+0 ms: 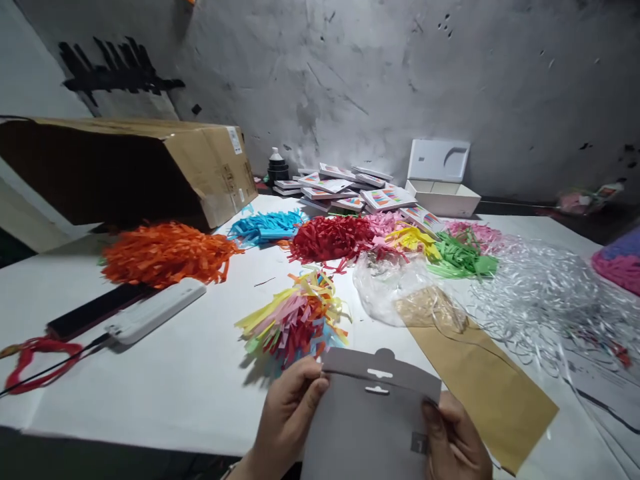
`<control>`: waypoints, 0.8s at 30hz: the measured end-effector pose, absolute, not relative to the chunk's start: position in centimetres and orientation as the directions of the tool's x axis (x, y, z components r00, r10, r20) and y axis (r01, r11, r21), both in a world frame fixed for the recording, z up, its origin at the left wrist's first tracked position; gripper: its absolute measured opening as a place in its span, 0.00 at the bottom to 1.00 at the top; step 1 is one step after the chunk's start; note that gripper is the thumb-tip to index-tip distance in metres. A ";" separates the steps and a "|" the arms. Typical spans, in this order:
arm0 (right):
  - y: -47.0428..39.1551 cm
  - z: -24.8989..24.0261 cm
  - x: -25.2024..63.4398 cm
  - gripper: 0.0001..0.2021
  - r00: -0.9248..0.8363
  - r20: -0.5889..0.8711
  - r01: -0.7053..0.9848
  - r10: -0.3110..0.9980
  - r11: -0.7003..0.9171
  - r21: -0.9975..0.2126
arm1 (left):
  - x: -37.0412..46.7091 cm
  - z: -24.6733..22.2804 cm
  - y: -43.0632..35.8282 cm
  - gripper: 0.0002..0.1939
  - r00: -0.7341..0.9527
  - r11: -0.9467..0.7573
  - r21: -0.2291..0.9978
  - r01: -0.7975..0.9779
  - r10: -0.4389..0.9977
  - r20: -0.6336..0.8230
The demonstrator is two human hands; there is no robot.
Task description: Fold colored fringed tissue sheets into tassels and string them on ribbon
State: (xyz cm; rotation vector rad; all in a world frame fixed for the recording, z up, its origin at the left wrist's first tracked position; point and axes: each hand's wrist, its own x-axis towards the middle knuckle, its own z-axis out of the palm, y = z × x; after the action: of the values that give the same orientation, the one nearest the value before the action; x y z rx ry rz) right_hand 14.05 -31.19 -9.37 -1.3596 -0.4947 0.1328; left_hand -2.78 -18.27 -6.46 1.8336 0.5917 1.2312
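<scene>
Between my two hands is a flat grey-white cardboard box (pixel 367 427) with hang-hole slots and a tabbed flap at its top. My left hand (pixel 290 413) pinches its upper left corner by the flap. On the right edge, my right hand (pixel 455 437) grips it with the thumb on the front face. The lower part of the box runs out of view. Just beyond it on the table lies a bundle of multicoloured paper tassels (pixel 300 317), in yellow, pink, red, green and blue.
Tassel piles in orange (pixel 170 253), blue (pixel 267 227), red (pixel 333 238) and green (pixel 463 253) line the back. Flat boxes (pixel 330 183) are stacked by the wall. A large carton (pixel 215 167) stands left, near a white power bank-like device (pixel 157 310). Silver strands (pixel 550 287) and brown paper (pixel 480 380) lie right.
</scene>
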 end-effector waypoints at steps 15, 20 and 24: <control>-30.8 -8.9 15.6 0.17 0.653 0.098 -0.188 0.750 0.287 -0.939 | -2.6 -6.2 -17.4 0.18 0.479 -0.357 0.933 -0.032 0.814 0.328; -30.5 -8.6 15.6 0.19 0.671 0.082 -0.194 0.737 0.281 -0.940 | -3.4 -5.6 -16.4 0.17 0.684 -0.290 0.955 -0.061 0.684 0.251; -30.6 -8.1 16.3 0.20 0.577 0.081 -0.188 0.813 0.229 -0.955 | -4.0 -4.9 -15.9 0.14 0.720 -0.362 0.930 -0.061 0.630 0.292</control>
State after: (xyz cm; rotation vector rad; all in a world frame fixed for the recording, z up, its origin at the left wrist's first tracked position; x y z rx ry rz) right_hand 16.35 -30.64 -8.11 -1.1381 -0.6688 0.7638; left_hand -4.02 -15.93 -4.87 1.8096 0.4469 0.7723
